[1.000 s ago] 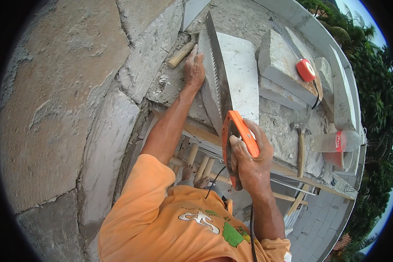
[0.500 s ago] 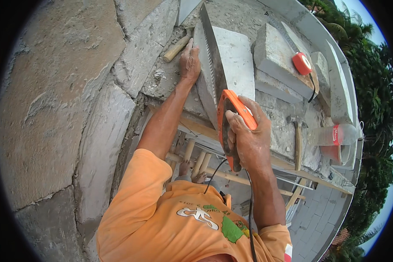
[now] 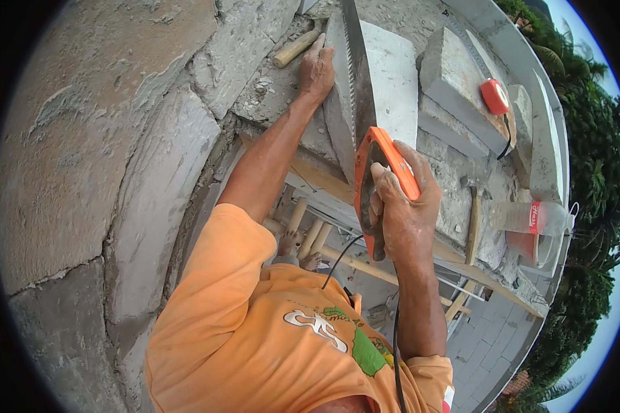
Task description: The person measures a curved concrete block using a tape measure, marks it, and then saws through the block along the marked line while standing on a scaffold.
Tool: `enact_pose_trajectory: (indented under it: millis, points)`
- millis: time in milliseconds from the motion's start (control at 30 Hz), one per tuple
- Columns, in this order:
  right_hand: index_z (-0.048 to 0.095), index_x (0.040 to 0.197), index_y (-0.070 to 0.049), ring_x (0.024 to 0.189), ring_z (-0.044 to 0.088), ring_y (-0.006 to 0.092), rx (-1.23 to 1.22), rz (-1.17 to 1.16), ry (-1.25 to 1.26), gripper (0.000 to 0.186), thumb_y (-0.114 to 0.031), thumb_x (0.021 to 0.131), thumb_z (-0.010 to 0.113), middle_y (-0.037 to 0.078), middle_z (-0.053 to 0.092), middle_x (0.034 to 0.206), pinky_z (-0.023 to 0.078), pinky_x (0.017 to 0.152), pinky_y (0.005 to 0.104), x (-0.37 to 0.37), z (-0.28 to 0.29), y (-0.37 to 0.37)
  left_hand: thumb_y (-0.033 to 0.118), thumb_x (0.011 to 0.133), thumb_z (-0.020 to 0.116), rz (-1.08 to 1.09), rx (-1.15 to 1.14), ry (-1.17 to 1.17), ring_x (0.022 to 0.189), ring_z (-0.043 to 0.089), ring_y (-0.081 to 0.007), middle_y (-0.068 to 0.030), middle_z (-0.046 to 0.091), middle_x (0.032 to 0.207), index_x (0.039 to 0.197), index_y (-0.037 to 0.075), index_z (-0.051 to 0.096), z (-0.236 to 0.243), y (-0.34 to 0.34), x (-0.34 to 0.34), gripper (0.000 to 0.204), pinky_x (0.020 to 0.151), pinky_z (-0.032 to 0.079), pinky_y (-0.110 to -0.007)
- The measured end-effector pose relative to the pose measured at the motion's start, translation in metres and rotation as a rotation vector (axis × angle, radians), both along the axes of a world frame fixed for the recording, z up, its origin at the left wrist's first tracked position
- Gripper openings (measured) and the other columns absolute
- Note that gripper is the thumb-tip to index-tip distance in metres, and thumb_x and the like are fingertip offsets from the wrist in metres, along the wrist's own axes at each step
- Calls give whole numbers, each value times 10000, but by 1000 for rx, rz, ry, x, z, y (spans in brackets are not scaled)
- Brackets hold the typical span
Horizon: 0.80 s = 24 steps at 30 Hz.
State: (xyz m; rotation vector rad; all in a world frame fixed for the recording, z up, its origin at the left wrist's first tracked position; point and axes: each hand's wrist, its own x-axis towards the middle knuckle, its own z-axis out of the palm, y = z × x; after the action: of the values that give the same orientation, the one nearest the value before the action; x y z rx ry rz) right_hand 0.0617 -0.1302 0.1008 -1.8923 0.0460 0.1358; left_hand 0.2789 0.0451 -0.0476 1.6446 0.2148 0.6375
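My right hand (image 3: 410,213) is wrapped around the orange handle (image 3: 387,172) of a handsaw. The saw's long toothed blade (image 3: 360,76) points away from me over a pale grey block (image 3: 393,82), teeth to the left. How deep the blade sits in the block cannot be made out, and its tip is cut off by the top edge. On the block's left side, my left hand (image 3: 317,72) rests against it with fingers stretched forward. Just beyond those fingers lies a short wooden handle (image 3: 296,48); its far end is partly hidden.
Right of the block, more pale blocks (image 3: 455,79) carry a red tape measure (image 3: 494,96) with its blade drawn out. A hammer (image 3: 474,224) and a plastic bottle (image 3: 523,217) lie nearer the ledge's right end. Wooden poles (image 3: 310,234) show below the ledge. Rough stone wall rises at left.
The whole view has shifted, so the block, saw and both hands appear higher and further right. Neither hand has changed its hold, and the saw has hardly moved against the block.
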Motion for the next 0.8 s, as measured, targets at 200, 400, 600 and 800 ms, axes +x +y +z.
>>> enact_pose_trajectory:
  millis: [200, 400, 600, 800]
  points:
    - [467, 1332, 73, 1010, 586, 147, 36, -26, 26, 451, -72, 937, 627, 155, 596, 1155, 503, 870, 299, -50, -1, -16, 344, 942, 428, 29, 29, -50, 1245, 515, -450, -308, 563, 1312, 1365, -35, 526, -16, -5, 5, 576, 1057, 395, -431]
    - [418, 1360, 77, 942, 583, 154, -128, 113, -99, 484, -80, 949, 620, 154, 581, 1095, 520, 781, 309, -39, 5, 6, 347, 937, 426, 14, 15, -66, 1247, 515, -447, -307, 557, 1322, 1357, -41, 531, -11, 7, -1, 581, 1057, 393, -423]
    - [427, 1357, 76, 1030, 580, 173, -207, 105, -272, 474, -87, 955, 617, 165, 569, 1172, 492, 912, 328, -70, -2, -17, 336, 947, 425, 25, 119, -101, 1209, 527, -460, -336, 553, 1297, 1340, -61, 535, -14, -6, 12, 570, 1026, 401, -443]
    - [426, 1355, 87, 1082, 607, 232, -115, 59, -88, 494, -79, 937, 630, 208, 575, 1244, 488, 932, 362, -9, 1, 8, 314, 930, 443, -42, 66, -61, 1186, 564, -435, -339, 593, 1242, 1342, -104, 511, -16, -2, 8, 592, 1007, 416, -418]
